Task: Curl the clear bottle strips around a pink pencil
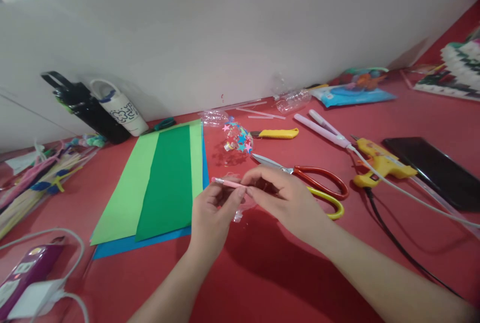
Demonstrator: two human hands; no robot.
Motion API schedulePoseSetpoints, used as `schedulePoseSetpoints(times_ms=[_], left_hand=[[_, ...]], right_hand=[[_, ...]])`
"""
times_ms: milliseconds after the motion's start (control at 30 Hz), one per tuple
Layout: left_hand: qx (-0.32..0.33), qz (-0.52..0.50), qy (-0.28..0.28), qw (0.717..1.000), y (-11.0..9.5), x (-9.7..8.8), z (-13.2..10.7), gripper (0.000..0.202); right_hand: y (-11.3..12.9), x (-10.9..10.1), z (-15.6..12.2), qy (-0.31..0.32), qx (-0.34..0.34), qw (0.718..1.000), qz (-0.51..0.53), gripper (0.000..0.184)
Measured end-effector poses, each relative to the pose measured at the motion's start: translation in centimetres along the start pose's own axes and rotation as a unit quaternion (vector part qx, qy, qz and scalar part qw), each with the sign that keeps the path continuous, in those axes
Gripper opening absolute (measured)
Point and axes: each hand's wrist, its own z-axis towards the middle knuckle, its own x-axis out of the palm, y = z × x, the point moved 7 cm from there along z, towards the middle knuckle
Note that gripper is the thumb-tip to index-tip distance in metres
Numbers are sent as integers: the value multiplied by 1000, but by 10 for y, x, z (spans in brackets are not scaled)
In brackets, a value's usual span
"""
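A thin pink stick [229,183], which looks like a pencil with a silvery band near its left end, lies across the fingers of both hands. My left hand [212,213] pinches it from below and the left. The thumb and fingers of my right hand [283,200] close at its right end, where the fingertips meet. Just behind the hands is a clear plastic piece [239,138] covered with coloured stars. Scissors [320,180] with one red and one yellow handle lie beside my right hand. Some clear plastic [238,216] shows between the hands, its shape partly hidden.
Green and blue sheets [165,183] lie left. Behind are a yellow cutter [279,134], clear bottle pieces [293,100] and two bottles [125,113]. To the right are a lilac flat iron [322,130], a yellow glue gun [382,160] with cords and a phone [431,170].
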Motion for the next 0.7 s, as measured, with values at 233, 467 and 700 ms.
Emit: schedulePoseSetpoints(times_ms=[233, 467, 700], left_hand=[[-12, -5, 1, 1000, 2, -2, 3, 11], [-29, -8, -1, 1000, 0, -1, 2, 11], [-15, 19, 0, 1000, 3, -1, 2, 15]], right_hand=[[6, -4, 0, -33, -48, 997, -53, 21], [11, -3, -3, -49, -98, 990, -85, 16], [9, -1, -1, -39, -45, 998, -29, 17]])
